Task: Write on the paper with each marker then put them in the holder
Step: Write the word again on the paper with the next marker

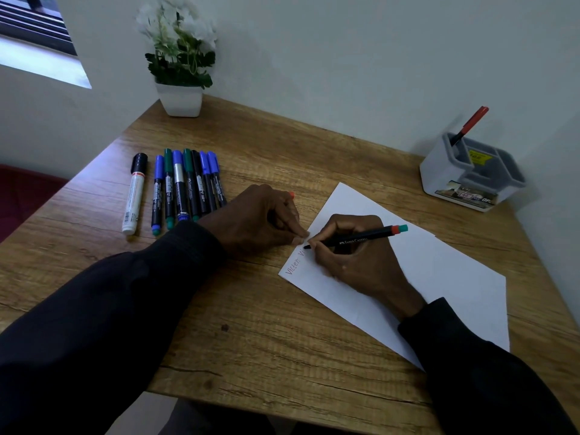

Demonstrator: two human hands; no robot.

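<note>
My right hand (351, 255) grips a black marker (361, 238) with an orange and teal end, its tip touching the white paper (439, 271) near the paper's left edge. Red handwriting (295, 263) shows on the sheet beside the tip. My left hand (260, 218) rests on the table by the paper's edge, fingers curled around a small orange cap (292, 194) that peeks out at the far side. A row of several capped markers (185, 186) lies at the left: blue, green, black and one thick white one (133, 196). The grey holder (470, 174) at the back right has one red marker (470, 124) standing in it.
A white pot with a flowering plant (179, 58) stands at the table's back corner against the wall. The wooden table (251, 324) ends at a front edge close to my body. A window (34, 36) is at the upper left.
</note>
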